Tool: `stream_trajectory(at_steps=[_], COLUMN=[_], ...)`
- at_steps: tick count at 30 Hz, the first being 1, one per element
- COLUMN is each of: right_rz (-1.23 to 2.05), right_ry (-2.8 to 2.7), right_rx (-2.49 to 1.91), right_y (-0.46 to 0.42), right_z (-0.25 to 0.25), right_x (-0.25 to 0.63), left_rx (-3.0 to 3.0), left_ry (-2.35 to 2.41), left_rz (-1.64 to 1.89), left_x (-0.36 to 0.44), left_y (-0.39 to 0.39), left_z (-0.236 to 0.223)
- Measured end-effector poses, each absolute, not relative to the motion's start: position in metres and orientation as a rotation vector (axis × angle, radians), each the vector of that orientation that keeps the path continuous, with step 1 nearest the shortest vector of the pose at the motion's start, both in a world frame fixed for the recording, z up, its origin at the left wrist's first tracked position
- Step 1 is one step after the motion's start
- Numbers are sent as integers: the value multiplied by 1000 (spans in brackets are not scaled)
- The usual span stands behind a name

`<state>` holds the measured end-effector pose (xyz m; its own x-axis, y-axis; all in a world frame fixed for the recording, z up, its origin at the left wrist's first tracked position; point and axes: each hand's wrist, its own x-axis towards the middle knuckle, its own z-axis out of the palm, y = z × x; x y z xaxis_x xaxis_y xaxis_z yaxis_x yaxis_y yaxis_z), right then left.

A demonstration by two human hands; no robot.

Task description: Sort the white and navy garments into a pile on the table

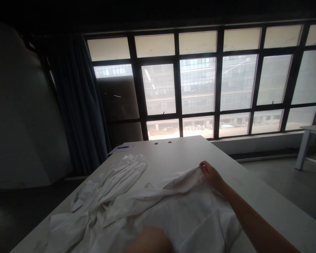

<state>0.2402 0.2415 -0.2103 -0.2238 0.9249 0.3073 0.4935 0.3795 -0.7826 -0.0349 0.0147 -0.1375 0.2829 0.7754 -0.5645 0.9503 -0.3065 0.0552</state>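
Clock: 12 = toward window, taken from the wearer's spot.

Right hand (205, 168): at 1 o'clock, nearly closed, fingertips pinched on the edge of the white cloth (179, 207). Cloth peaks at the pinch, folds run from there toward 9 and 6. Forearm comes in from 5 o'clock, over the cloth's right part.

Left hand (150, 241): at 6 o'clock, low, blurred and cut by the bottom of the view. Fingers not visible, so can't tell how far open or whether it has hold of anything. Cloth is right around it in view.

Cloth: loose and crumpled on the near part of the bench (184, 151), spread from 9 round to 5 o'clock, with a bunched length reaching to 11. Left side heavily creased, part by the right hand smoother. It covers much of the near bench top; bench shows bare along the right side and at the far end.

Other stuff on bench: paper (127, 149) at 11 o'clock, beyond the bunched length, pen (123, 147) lying on it. Two round inserts (156, 143) side by side near the far edge, 12 o'clock.

Around: dark curtain (81, 105) at 10–11, window (197, 84) across 11 to 2, second table (313, 129) at 2, well apart from bench.
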Motion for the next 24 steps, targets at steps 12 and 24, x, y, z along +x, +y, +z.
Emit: stream_trajectory(at_steps=[12,24], right_rz=[1186,584], right_ry=[-1921,-2887], right_rx=[-1185,-1123], right_y=[213,124], right_z=[-133,-179], right_x=[291,184], left_rx=[2296,1983], left_ry=[2234,1644], left_rz=[-57,-377], left_x=[-113,-58], left_y=[77,50], left_z=[-91,-103])
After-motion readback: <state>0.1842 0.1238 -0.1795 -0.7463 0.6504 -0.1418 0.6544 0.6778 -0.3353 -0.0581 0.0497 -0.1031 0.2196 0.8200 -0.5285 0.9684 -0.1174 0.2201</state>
